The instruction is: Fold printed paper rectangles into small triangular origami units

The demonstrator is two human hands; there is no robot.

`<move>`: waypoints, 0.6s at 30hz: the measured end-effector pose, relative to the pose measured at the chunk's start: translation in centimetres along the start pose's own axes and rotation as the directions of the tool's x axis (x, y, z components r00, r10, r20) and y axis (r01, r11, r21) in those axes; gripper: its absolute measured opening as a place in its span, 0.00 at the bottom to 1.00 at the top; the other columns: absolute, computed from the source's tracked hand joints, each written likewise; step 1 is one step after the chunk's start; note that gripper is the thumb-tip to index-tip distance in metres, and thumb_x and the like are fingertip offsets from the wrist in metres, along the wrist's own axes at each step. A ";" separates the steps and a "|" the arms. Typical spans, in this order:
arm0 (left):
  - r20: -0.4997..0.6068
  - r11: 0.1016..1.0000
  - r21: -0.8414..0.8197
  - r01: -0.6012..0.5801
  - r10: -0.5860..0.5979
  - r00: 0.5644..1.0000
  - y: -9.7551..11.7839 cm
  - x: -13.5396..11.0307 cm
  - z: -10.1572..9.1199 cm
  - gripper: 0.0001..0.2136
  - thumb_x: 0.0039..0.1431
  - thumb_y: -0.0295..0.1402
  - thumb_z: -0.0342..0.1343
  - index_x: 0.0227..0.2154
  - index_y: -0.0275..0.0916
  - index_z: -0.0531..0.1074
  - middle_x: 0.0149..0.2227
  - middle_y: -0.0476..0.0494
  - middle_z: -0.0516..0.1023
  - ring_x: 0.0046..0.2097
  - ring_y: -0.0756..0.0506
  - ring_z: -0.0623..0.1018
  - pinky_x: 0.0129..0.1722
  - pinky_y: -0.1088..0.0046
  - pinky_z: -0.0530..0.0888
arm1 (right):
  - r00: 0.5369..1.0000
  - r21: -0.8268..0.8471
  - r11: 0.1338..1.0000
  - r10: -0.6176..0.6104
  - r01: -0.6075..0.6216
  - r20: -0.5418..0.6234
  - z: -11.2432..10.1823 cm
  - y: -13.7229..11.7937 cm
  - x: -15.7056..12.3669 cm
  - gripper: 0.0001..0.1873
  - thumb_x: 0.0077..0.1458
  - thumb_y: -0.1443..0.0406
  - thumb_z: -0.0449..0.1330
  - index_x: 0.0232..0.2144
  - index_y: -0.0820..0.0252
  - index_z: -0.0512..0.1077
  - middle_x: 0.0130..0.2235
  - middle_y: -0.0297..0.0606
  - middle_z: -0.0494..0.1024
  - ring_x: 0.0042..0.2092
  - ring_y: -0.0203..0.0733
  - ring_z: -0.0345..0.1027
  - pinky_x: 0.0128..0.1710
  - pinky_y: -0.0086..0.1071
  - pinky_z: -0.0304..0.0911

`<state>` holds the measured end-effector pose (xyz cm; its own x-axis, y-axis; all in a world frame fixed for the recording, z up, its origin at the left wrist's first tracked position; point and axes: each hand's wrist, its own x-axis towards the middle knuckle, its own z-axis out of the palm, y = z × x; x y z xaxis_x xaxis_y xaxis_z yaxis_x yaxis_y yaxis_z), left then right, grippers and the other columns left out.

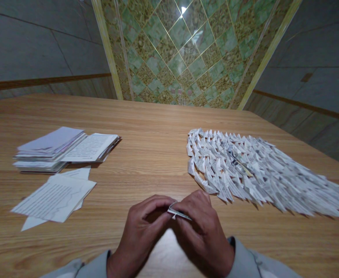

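My left hand [142,231] and my right hand [202,235] meet at the near edge of a wooden table [152,146]. Together they pinch a small folded piece of printed paper [178,212] between the fingertips, just above the tabletop. Most of the piece is hidden by my fingers. To the right of my hands lies a wide spread of several small folded paper pieces [256,173] set in overlapping rows.
Loose printed sheets [55,197] lie on the left, near my left hand. Behind them is an opened book or stack of printed pages [65,148]. Beyond the table's far edge is a green patterned tiled surface [186,50].
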<state>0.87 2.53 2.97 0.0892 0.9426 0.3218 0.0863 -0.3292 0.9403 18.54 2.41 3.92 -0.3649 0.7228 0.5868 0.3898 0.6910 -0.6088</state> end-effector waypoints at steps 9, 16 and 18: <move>0.004 1.000 0.011 0.009 -0.009 1.000 -0.2 0.0 0.0 0.07 0.53 0.25 0.66 0.32 0.43 0.84 0.32 0.47 0.86 0.34 0.46 0.83 0.37 0.78 0.78 | 0.996 0.061 0.995 0.083 -0.085 0.033 -0.1 -0.1 0.2 0.11 0.60 0.74 0.61 0.42 0.55 0.76 0.34 0.33 0.76 0.38 0.42 0.67 0.41 0.37 0.54; 0.056 0.999 0.047 0.011 -0.013 0.998 0.2 -0.2 0.1 0.04 0.57 0.28 0.64 0.33 0.42 0.84 0.33 0.44 0.86 0.35 0.44 0.83 0.37 0.75 0.78 | 0.986 0.015 0.993 0.116 -0.115 -0.123 0.1 0.3 0.0 0.03 0.61 0.69 0.63 0.34 0.57 0.74 0.30 0.32 0.75 0.35 0.40 0.66 0.37 0.35 0.54; 0.065 0.998 0.056 0.008 -0.012 0.998 0.1 -0.2 0.1 0.04 0.58 0.28 0.63 0.33 0.42 0.84 0.33 0.44 0.86 0.35 0.44 0.83 0.37 0.75 0.77 | 0.981 0.007 0.991 0.132 -0.132 -0.141 0.1 0.4 -0.1 0.03 0.61 0.68 0.63 0.33 0.58 0.73 0.30 0.32 0.74 0.34 0.40 0.65 0.37 0.34 0.54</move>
<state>0.97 2.31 3.02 0.1530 0.9408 0.3026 0.1429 -0.3241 0.9352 18.57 2.62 3.60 -0.1870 0.7995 0.5707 0.4283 0.5892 -0.6851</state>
